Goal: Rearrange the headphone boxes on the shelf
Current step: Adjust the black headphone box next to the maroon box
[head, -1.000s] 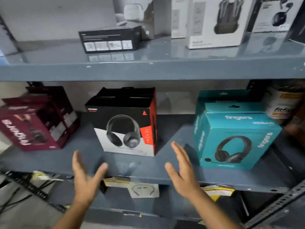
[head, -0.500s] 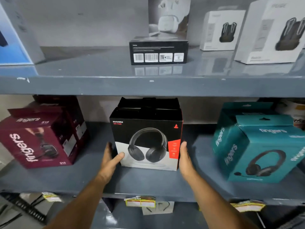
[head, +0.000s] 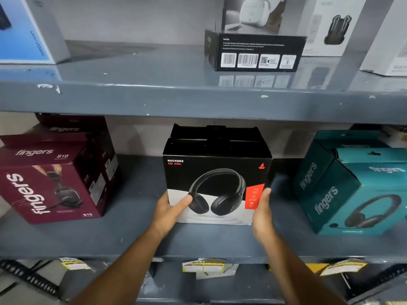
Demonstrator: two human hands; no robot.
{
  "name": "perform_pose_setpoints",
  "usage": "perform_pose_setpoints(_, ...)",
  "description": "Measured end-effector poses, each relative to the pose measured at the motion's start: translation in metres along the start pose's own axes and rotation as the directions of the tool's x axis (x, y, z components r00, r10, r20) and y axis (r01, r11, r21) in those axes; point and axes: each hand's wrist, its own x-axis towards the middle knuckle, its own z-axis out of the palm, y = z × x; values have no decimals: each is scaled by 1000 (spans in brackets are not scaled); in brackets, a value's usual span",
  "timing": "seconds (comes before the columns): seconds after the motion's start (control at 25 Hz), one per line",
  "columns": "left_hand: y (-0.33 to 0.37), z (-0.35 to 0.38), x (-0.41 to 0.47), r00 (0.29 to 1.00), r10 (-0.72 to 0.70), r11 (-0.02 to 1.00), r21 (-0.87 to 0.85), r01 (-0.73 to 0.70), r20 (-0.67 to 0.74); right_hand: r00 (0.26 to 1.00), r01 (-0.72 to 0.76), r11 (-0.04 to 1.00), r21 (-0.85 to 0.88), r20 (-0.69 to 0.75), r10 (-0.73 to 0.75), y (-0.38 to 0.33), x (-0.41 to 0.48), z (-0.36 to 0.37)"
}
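Observation:
A black headphone box (head: pixel 217 172) with a red stripe stands upright in the middle of the grey middle shelf (head: pixel 136 236). A second black box stands right behind it. My left hand (head: pixel 170 211) grips its lower left corner, thumb across the front. My right hand (head: pixel 262 213) presses flat against its lower right edge. A maroon headphone box (head: pixel 47 181) sits angled at the left with another behind it. A teal headphone box (head: pixel 361 192) sits angled at the right, also with one behind.
The upper shelf (head: pixel 154 93) carries a flat black box with barcodes (head: pixel 255 52), white earbud boxes (head: pixel 330 25) at the right and a blue box (head: pixel 24 29) at the far left. Yellow price tags (head: pixel 203 265) hang under the middle shelf's front edge.
Both hands rose from below the shelf edge and closed on the two sides of the black box. My view has moved closer and to the left.

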Motion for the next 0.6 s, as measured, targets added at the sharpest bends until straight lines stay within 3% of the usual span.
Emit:
perform_pose_setpoints(0.24,-2,3,-25,999,-2,998,60,4,-45,1000,-21,999,-36,-9,21,3,-14,-15)
perform_pose_setpoints(0.4,14,3,-33,1000,-24,994,108,24,2,998,-11,1000,-25,56,13,0,-20,-15)
perform_pose_setpoints(0.48,17,1,-47,1000,16,994,108,-16,3,965,230,969,-93,-105,-239,3,-31,-20)
perform_pose_setpoints(0.56,10,-21,-74,979,159,986,66,-151,-127,782,567,806,-171,-197,-592,10,-66,-17)
perform_pose_setpoints(0.6,6,-41,-90,943,262,964,89,-249,-204,740,637,754,-164,-145,-657,19,-93,-8)
